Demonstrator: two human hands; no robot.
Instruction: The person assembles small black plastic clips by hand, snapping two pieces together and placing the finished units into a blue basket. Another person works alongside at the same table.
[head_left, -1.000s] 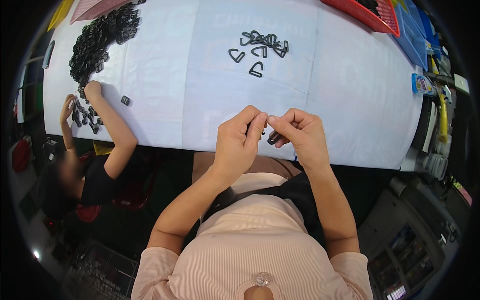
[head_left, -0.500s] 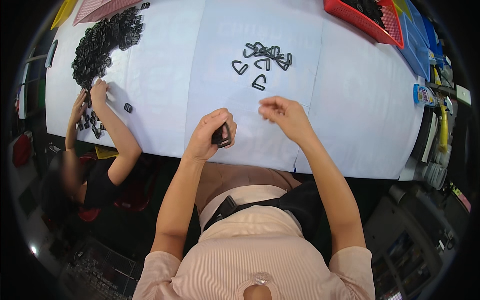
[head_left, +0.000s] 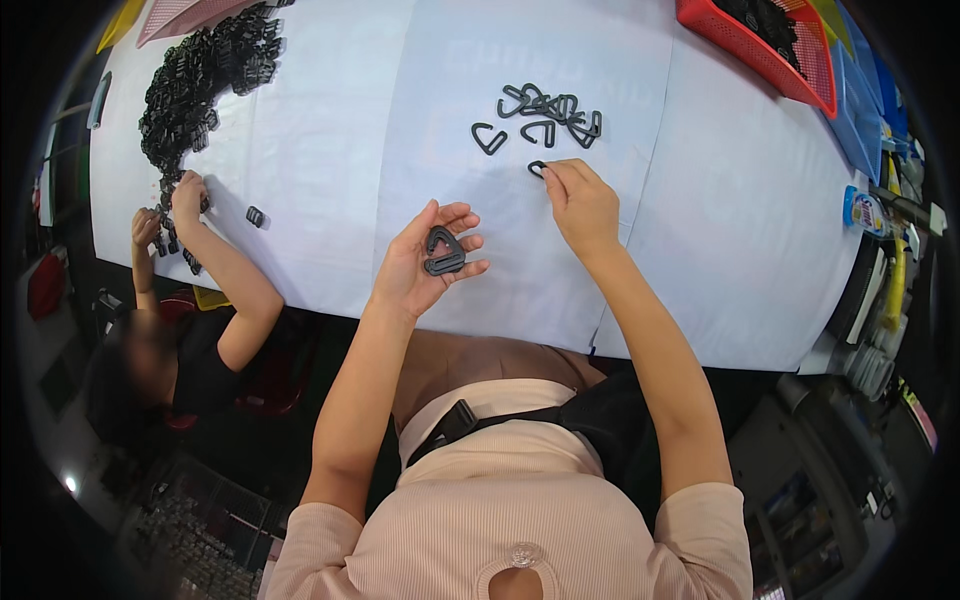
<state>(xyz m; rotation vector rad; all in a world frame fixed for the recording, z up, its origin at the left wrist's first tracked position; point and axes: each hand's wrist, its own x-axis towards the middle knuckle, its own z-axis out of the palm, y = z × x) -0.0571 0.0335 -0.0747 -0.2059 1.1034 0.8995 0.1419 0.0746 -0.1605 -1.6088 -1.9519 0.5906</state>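
My left hand (head_left: 408, 268) is turned palm up over the near part of the white table, its fingers partly spread. On the palm and against the fingers it holds a small stack of black triangular plastic buckles (head_left: 445, 264), each with a slotted bar; how many is unclear. Farther up and to the right, my right hand (head_left: 583, 208) pinches a single black triangular buckle (head_left: 537, 169) between thumb and fingertips, partly hidden by them. Just beyond it lies a loose cluster of the same buckles (head_left: 552, 106), some overlapping, and one buckle (head_left: 488, 139) sits apart to the left.
A co-worker's hands (head_left: 187, 196) handle small black parts at the left, beside a large dark heap (head_left: 195, 95). One small slotted part (head_left: 255, 216) lies near them. A red basket (head_left: 765, 50) with black pieces stands far right, next to blue bins (head_left: 858, 115) and a bottle (head_left: 863, 212).
My left hand has opened from a closed grip, showing the stack on the palm. My right hand has moved forward and taken hold of the nearest loose buckle.
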